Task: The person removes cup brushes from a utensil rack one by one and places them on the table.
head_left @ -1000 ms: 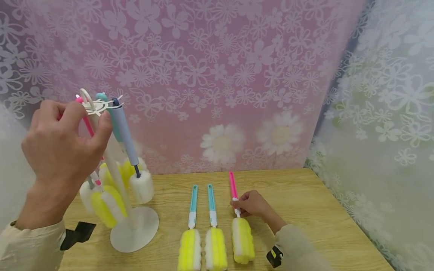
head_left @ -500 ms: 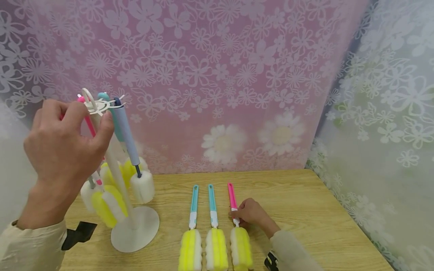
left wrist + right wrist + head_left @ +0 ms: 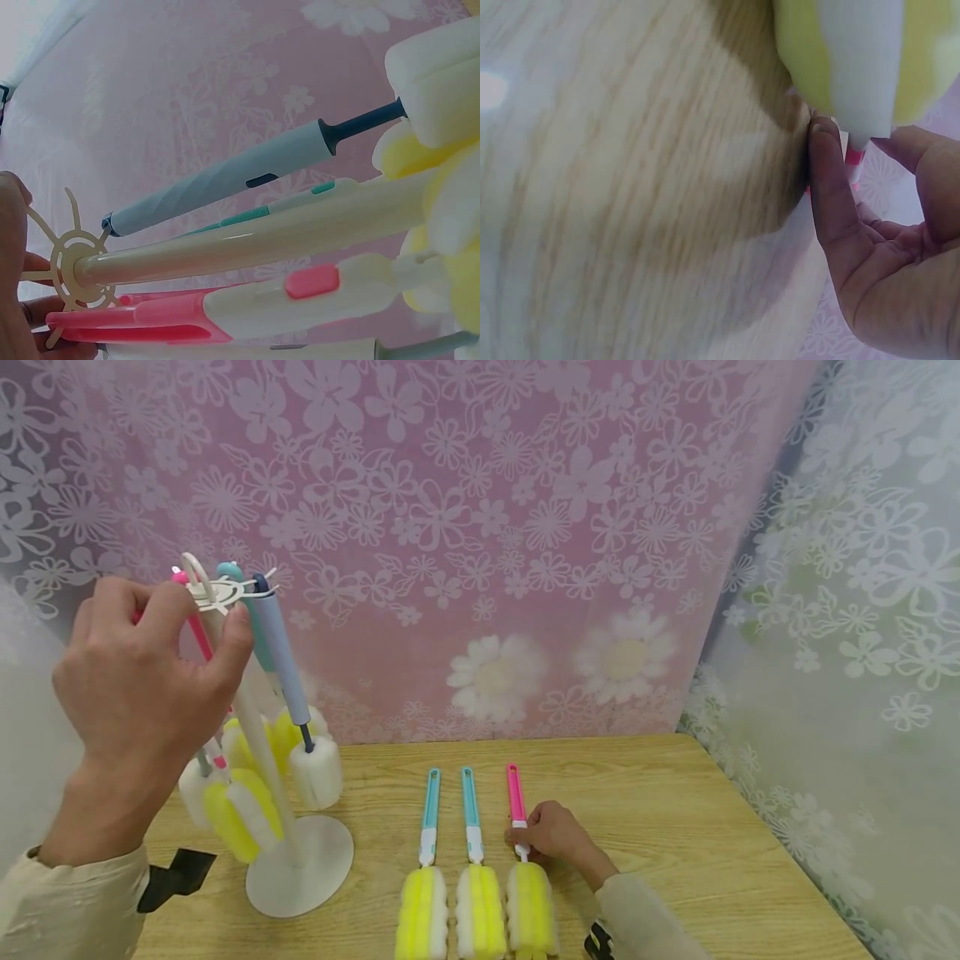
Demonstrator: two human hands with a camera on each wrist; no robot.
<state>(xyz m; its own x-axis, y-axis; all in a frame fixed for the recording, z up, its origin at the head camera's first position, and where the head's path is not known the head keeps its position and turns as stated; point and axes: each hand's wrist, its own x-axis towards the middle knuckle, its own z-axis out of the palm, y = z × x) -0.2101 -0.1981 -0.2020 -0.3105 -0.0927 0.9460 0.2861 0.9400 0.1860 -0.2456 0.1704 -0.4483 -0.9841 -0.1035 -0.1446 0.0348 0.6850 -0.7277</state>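
Observation:
My left hand [image 3: 142, 668] grips the hooked top ring [image 3: 58, 259] of a white stand [image 3: 318, 881] at the left. Several sponge brushes hang from the ring, among them a blue-handled one [image 3: 285, 660] with a white head and a pink-handled one [image 3: 311, 281] with a yellow-and-white head. On the table at the right, my right hand [image 3: 558, 833] pinches a pink-handled sponge brush [image 3: 532, 906] near its white neck. That brush's yellow-and-white sponge [image 3: 859, 60] fills the top of the right wrist view and partly hides the fingertips.
Two teal-handled sponge brushes, one on the left [image 3: 422, 914] and one in the middle [image 3: 481, 914], lie parallel beside the pink one. They rest on a wooden table [image 3: 637, 777]. A flowered pink curtain [image 3: 420, 527] hangs behind, a pale one [image 3: 847, 693] at the right.
My right hand has drawn the pink-handled brush towards the table's front, lining its sponge up with the two teal brushes, and turned it slightly. The left hand stays at the stand's top.

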